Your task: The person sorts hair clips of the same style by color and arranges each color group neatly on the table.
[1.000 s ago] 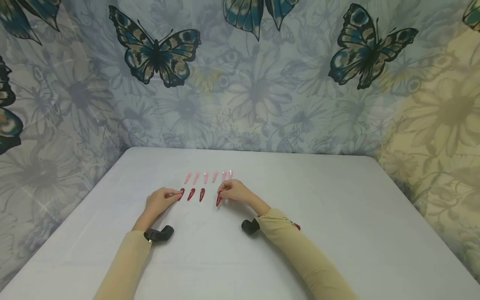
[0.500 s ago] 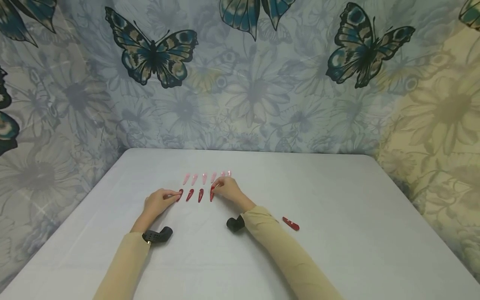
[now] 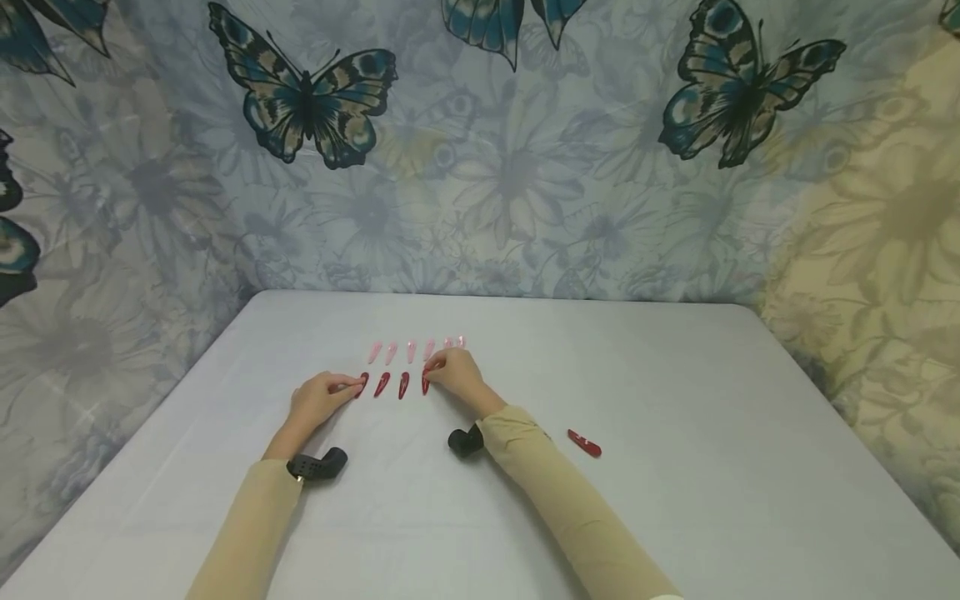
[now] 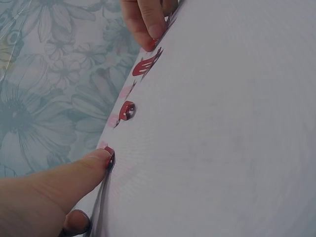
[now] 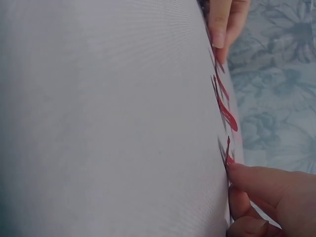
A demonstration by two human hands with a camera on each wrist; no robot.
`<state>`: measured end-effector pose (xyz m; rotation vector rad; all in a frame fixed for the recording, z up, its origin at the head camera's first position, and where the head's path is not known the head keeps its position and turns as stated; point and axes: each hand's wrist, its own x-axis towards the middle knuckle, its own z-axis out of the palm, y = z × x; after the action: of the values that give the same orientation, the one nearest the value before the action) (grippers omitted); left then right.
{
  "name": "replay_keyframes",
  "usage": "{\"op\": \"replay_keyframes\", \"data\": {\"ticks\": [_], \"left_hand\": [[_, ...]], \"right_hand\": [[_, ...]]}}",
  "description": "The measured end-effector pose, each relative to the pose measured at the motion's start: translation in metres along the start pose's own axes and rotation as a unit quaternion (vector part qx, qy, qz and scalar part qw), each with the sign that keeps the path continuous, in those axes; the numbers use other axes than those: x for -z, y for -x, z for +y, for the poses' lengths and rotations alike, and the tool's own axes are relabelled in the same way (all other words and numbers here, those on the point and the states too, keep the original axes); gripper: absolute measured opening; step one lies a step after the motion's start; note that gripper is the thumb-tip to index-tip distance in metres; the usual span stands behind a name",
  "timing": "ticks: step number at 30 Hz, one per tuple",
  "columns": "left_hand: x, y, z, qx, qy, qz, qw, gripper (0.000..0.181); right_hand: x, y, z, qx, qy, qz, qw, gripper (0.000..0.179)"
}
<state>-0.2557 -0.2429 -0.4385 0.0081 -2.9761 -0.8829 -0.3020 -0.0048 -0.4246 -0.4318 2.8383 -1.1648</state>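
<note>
Red snap hair clips form a row on the white table. At the row's left end, my left hand (image 3: 315, 400) pinches one red hair clip (image 4: 109, 156) between thumb and fingers. My right hand (image 3: 457, 373) has thumb and fingertips on another red hair clip (image 3: 425, 383) at the right end, its narrow tip pointing toward me. Two more red clips, a tilted one (image 3: 382, 384) and a straighter one (image 3: 404, 385), lie between the hands. In the right wrist view, the right thumb (image 5: 261, 182) covers the wide end of its clip (image 5: 228, 153).
Behind the red row runs a row of several pink hair clips (image 3: 411, 352), partly overlapped by the right hand. A single red clip (image 3: 584, 443) lies apart, right of the right forearm. The white table (image 3: 675, 375) meets a butterfly-patterned backdrop (image 3: 517, 208).
My right hand has carried its red clip leftward and away from me into line with the row, then stayed there. The lone clip at right came into full view. The left hand stays put.
</note>
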Motion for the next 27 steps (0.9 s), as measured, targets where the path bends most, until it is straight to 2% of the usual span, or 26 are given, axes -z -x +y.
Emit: {"op": "replay_keyframes", "data": {"ticks": [10, 14, 16, 19, 23, 27], "left_hand": [[0.001, 0.0, -0.001, -0.008, -0.004, 0.007, 0.9999, 0.029], [0.001, 0.002, -0.001, -0.011, -0.002, 0.006, 0.9999, 0.029], [0.001, 0.003, -0.001, -0.012, -0.001, 0.007, 0.9999, 0.029], [0.002, 0.003, 0.0, -0.014, 0.0, 0.005, 0.9999, 0.029], [0.001, 0.003, 0.001, -0.01, -0.005, -0.003, 0.9999, 0.029], [0.001, 0.002, 0.001, -0.001, -0.01, -0.003, 0.9999, 0.029]], "right_hand": [[0.0, 0.0, -0.002, -0.01, 0.001, 0.004, 0.9999, 0.015], [0.002, 0.003, -0.003, -0.029, -0.022, -0.001, 0.9993, 0.02], [0.007, 0.006, -0.005, -0.027, -0.04, -0.008, 0.9988, 0.022], [0.023, 0.015, -0.006, -0.012, -0.051, -0.023, 0.9984, 0.02], [0.059, 0.035, 0.0, 0.008, -0.015, -0.059, 0.9981, 0.017], [0.099, 0.06, 0.016, 0.016, 0.016, -0.098, 0.9949, 0.018]]}}
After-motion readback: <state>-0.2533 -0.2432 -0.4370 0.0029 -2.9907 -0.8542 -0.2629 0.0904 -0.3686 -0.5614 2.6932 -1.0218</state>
